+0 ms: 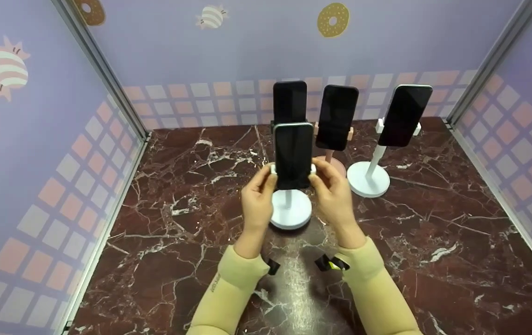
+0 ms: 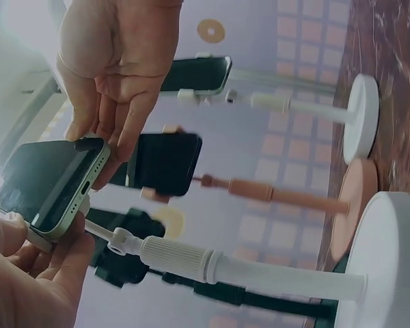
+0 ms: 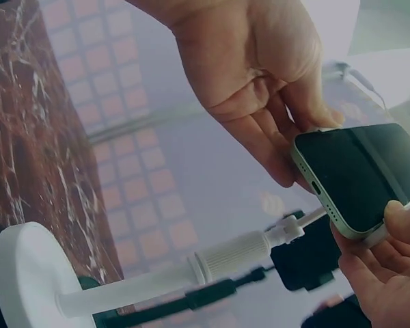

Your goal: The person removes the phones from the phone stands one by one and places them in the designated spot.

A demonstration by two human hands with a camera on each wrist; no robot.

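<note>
A phone (image 1: pixel 293 156) with a dark screen and pale green edge stands upright in a white phone stand (image 1: pixel 290 211). My left hand (image 1: pixel 257 202) pinches the white clamp at the phone's left side between thumb and fingers. On the opposite side my right hand (image 1: pixel 335 197) grips the other clamp end the same way. In the left wrist view, the thumb of the right hand (image 2: pixel 126 75) lies at the phone's edge, and the stand's ribbed white pole (image 2: pixel 181 260) runs down to its round base. The clamp's back is mostly hidden.
Behind stand several more phones in holders: a black stand's phone (image 1: pixel 290 100), a pink stand's phone (image 1: pixel 338 116), and a white stand (image 1: pixel 369 179) with a phone at the right. Patterned panels enclose the dark red marbled table (image 1: pixel 191 260) on the left, back and right.
</note>
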